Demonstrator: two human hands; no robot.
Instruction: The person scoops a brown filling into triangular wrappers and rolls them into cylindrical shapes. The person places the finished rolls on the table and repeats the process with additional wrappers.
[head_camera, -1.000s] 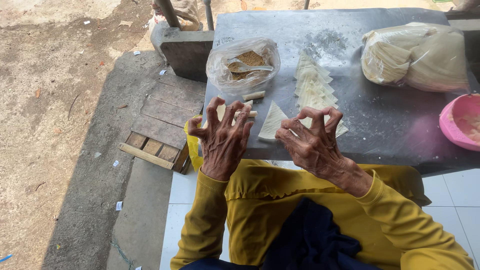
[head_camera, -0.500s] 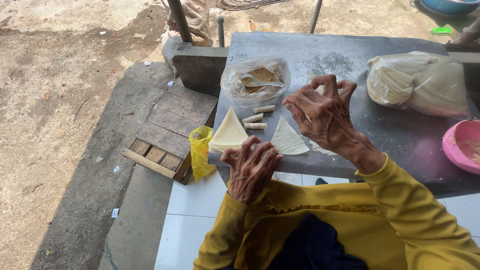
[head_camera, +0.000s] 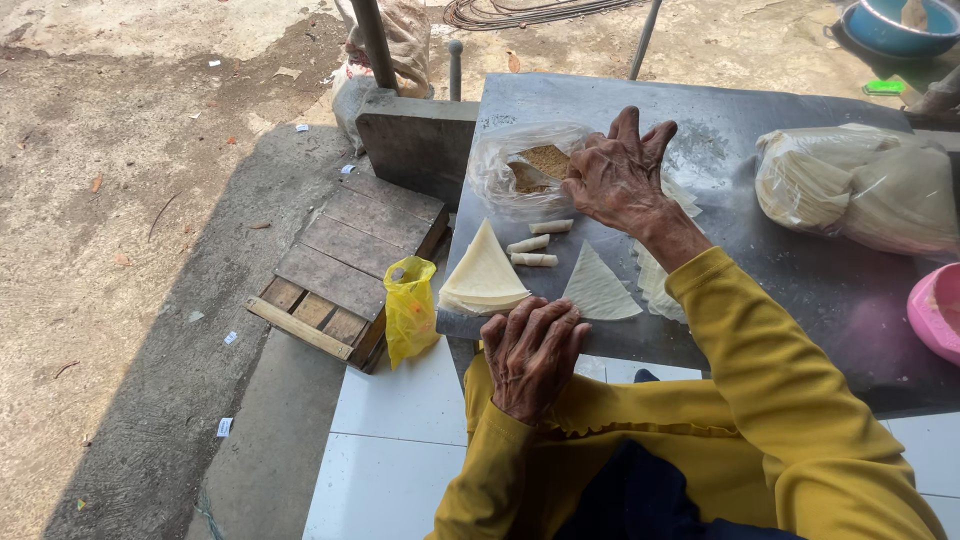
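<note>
1. Now the right hand has moved further out than half a second ago; it lies open, fingers spread, touching the clear bag on the bench.
2. The left hand has dropped to the bench's near edge, fingers curled, holding nothing.
3. Count: three rolled pieces; one single triangular wrapper; one wrapper stack.

My right hand covers part of the clear bag at twelve o'clock, so I cannot tell whether my fingertips touch it. The pink bowl at three o'clock is cut by the edge. My sleeve hides much of the wrapper pile beneath my forearm.
</note>
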